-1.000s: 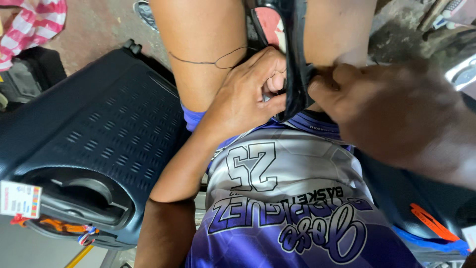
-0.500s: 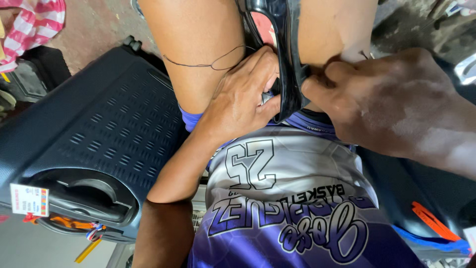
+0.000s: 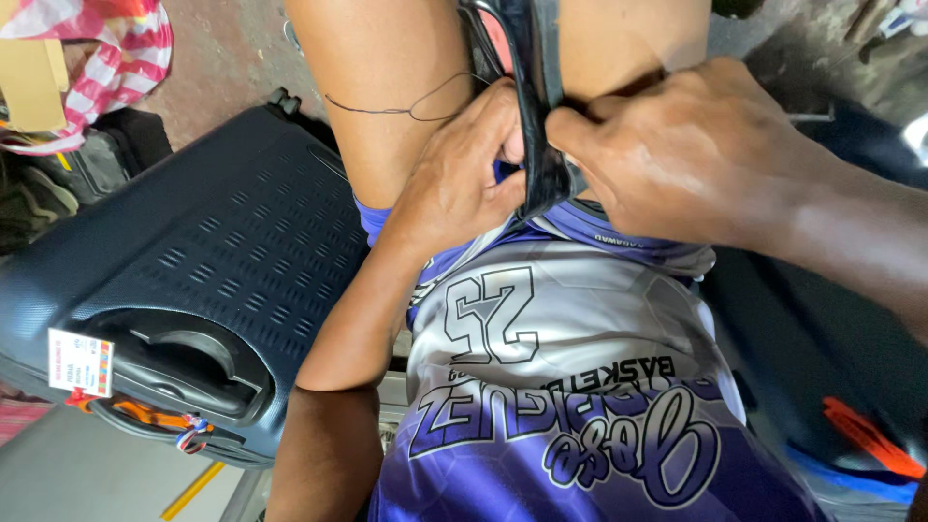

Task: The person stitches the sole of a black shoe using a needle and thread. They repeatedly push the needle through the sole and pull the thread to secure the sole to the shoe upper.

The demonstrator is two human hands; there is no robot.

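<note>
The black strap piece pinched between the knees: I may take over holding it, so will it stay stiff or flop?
The black strap piece probably flexes: it curves where both hands' fingers pinch it. Its glossy surface may be slippery.

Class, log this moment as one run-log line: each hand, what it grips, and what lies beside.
left hand: pinching black glossy strap | right hand: pinching same strap | beside: dark hard-shell suitcase

The black strap (image 3: 535, 116) runs out of frame at the top edge; its far end is unseen. My right hand (image 3: 696, 155) covers where I pinch it, fingertips hidden. My left hand (image 3: 459, 179) has fingertips tucked behind the strap. My right forearm is cut by the right edge.
</note>
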